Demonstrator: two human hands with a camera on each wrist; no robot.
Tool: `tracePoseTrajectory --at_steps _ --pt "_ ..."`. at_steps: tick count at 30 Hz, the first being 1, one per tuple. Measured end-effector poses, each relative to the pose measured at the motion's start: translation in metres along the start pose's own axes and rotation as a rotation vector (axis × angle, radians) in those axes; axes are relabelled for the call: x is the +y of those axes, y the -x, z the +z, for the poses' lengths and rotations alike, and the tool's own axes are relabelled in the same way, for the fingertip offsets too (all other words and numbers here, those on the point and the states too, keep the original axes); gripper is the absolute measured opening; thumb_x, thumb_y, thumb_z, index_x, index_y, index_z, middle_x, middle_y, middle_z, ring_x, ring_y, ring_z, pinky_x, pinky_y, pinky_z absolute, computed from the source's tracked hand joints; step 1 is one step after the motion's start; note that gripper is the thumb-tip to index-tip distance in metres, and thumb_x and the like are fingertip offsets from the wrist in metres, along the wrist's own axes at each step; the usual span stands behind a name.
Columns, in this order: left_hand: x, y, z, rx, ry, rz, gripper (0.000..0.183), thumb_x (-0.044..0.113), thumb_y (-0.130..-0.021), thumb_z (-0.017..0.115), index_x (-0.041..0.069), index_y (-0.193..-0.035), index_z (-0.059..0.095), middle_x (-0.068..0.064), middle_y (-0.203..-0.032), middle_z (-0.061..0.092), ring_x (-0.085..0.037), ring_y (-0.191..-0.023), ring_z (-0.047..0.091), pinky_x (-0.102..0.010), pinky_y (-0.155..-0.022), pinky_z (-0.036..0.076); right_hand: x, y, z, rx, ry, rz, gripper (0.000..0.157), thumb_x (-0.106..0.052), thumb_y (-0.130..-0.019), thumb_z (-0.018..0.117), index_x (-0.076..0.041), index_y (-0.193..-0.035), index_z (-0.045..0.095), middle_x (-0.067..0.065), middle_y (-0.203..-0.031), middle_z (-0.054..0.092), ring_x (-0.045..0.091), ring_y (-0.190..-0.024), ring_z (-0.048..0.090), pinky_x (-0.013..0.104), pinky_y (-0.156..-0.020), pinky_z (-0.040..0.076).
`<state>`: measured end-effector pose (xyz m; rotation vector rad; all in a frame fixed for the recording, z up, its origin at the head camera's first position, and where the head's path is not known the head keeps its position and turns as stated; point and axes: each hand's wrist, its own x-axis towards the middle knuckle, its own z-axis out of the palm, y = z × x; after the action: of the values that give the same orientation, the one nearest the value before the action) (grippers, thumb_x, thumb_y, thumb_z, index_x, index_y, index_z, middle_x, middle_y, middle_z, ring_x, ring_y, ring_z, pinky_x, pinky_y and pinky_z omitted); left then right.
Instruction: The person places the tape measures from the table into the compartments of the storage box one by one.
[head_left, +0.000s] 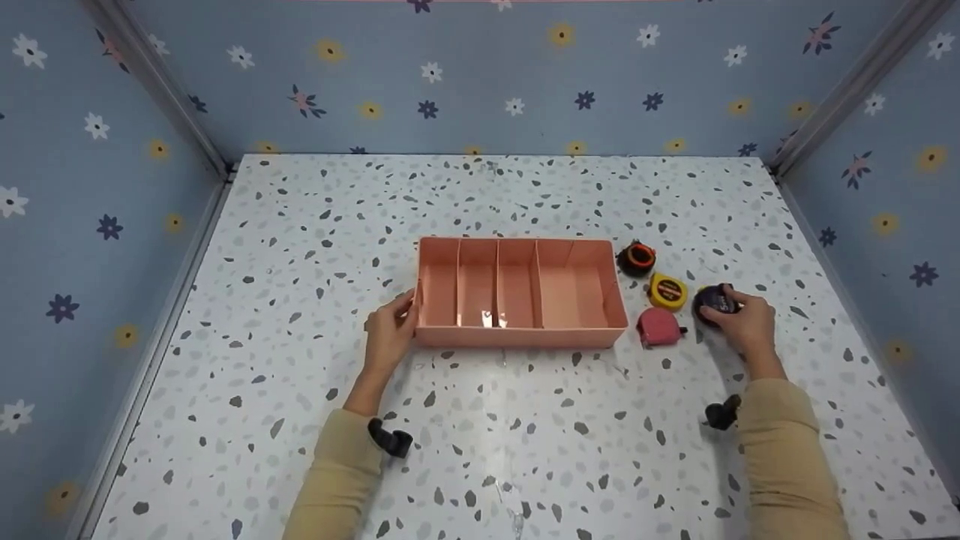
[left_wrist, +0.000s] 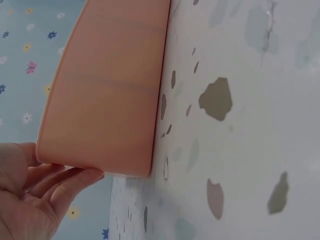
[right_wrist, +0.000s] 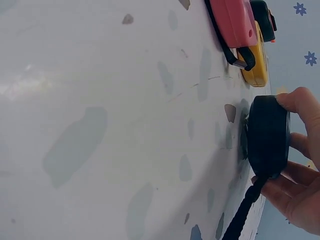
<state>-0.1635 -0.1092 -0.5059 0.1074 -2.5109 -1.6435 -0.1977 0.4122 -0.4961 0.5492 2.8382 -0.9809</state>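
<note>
So the person's right hand (head_left: 752, 327) has a dark tape measure (right_wrist: 267, 137) pinched between thumb and fingers, out just past 3 o'clock from the pink box (head_left: 517, 339). Can't really tell if it's off the table (head_left: 525, 465) or just held against it. A black cord (right_wrist: 240, 216) trails from its lower end in the right wrist view, toward 7 o'clock.

The left hand (head_left: 388, 330) is at the box's 9 o'clock end, fingers relaxed against the outer end wall, not wrapped around anything. Good spot imo: light contact steadies the box, while a hard shove would probably skid it toward 3 o'clock.

Three other tape measures sit between the box and that right hand: a black-and-orange one (head_left: 636, 259) at about 2:30 from the box's middle, a yellow one (head_left: 667, 291) at 3 and a pink one (head_left: 659, 328) nearer 3:30. Kinda crowded, so straight up is probably cleaner than dragging sideways into the yellow and pink ones.

For the hold itself, thumb and fingers on opposite edges of that rounded case seems right. I'd guess it's chunky enough to roll if pinched off-centre, and the cord's best kept from snagging under the fingers.
</note>
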Motion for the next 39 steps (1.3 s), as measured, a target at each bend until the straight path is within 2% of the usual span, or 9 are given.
tracePoseTrajectory --at_steps 10,19,31,39 --pt "-0.001 0.001 0.001 0.006 0.018 0.000 0.033 0.009 -0.089 0.050 -0.001 -0.120 0.054 -0.018 -0.110 0.059 -0.024 -0.092 0.061 -0.029 -0.071 0.051 0.002 0.001 0.003 0.046 0.014 -0.022 0.073 -0.041 -0.075 0.067 -0.009 -0.133 0.037 0.026 -0.134 0.033 0.039 -0.123 0.029 0.048 -0.099 0.026" --pt "-0.003 0.001 0.003 0.040 0.019 0.045 0.032 0.007 -0.088 0.051 -0.002 -0.118 0.055 -0.018 -0.110 0.059 -0.025 -0.095 0.059 -0.033 -0.076 0.050 -0.003 0.008 0.002 0.111 -0.017 -0.068 0.068 -0.036 -0.076 0.067 -0.006 -0.130 0.040 0.025 -0.131 0.037 0.038 -0.121 0.032 0.047 -0.098 0.028" --pt "-0.003 0.002 0.004 0.039 0.003 0.044 0.033 0.008 -0.088 0.051 -0.001 -0.120 0.054 -0.017 -0.111 0.059 -0.022 -0.094 0.060 -0.033 -0.075 0.050 -0.023 0.019 -0.001 0.100 -0.037 -0.067 0.068 -0.034 -0.076 0.067 -0.010 -0.132 0.039 0.025 -0.133 0.035 0.037 -0.121 0.033 0.047 -0.096 0.031" --pt "-0.004 0.003 0.005 0.052 -0.011 0.042 0.034 0.010 -0.088 0.051 0.002 -0.121 0.054 -0.013 -0.113 0.058 -0.019 -0.095 0.059 -0.030 -0.073 0.050 -0.037 0.028 0.004 0.161 -0.065 -0.189 0.062 -0.028 -0.074 0.071 -0.008 -0.128 0.046 0.022 -0.126 0.045 0.035 -0.114 0.043 0.044 -0.091 0.038"
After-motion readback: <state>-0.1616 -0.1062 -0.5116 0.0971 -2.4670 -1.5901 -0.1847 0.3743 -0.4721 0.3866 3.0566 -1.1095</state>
